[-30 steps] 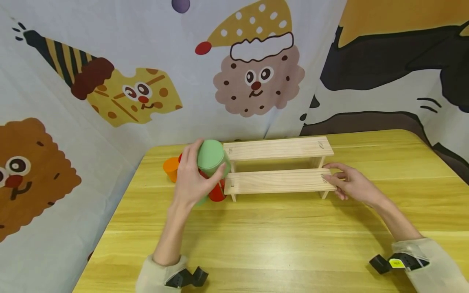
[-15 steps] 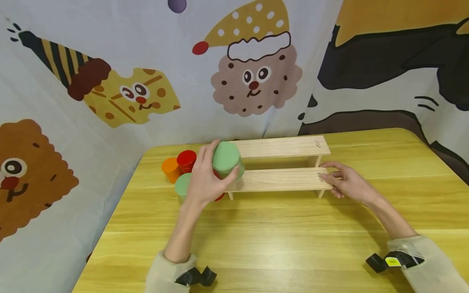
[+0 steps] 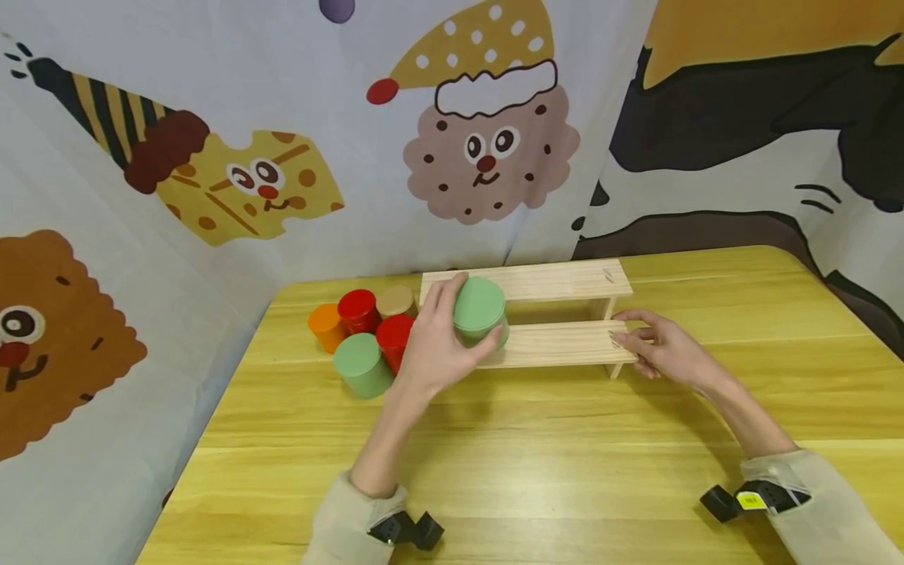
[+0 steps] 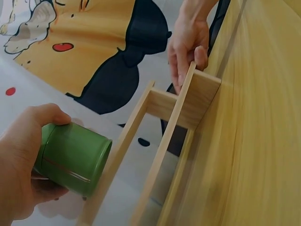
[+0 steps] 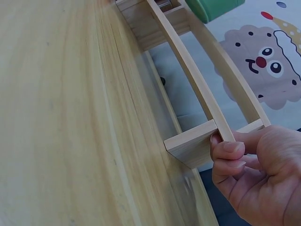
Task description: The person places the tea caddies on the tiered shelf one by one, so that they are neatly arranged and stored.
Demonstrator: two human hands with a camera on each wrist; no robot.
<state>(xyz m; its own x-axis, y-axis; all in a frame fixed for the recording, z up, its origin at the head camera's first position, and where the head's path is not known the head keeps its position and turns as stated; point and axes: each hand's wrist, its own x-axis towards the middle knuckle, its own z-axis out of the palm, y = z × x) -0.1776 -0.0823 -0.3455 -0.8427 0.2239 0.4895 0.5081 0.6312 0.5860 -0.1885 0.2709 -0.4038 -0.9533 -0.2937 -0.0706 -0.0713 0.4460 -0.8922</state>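
My left hand grips a green lidded canister, thumb on the near side and fingers round the far side. The canister overlaps the left half of a two-tier wooden shelf in the head view. From the left wrist, the canister shows tilted, close over the upper board. At the shelf's right end, my right hand pinches the end of the lower board. Its thumb and fingers close on the board edge in the right wrist view.
Left of the shelf stand another green canister, two red ones, an orange one and a tan-topped one, grouped tightly. The wooden table meets a cartoon-printed cloth behind the shelf.
My left hand has carried the green canister rightward from the group to over the shelf, uncovering the other canisters. My right hand keeps its hold on the board.
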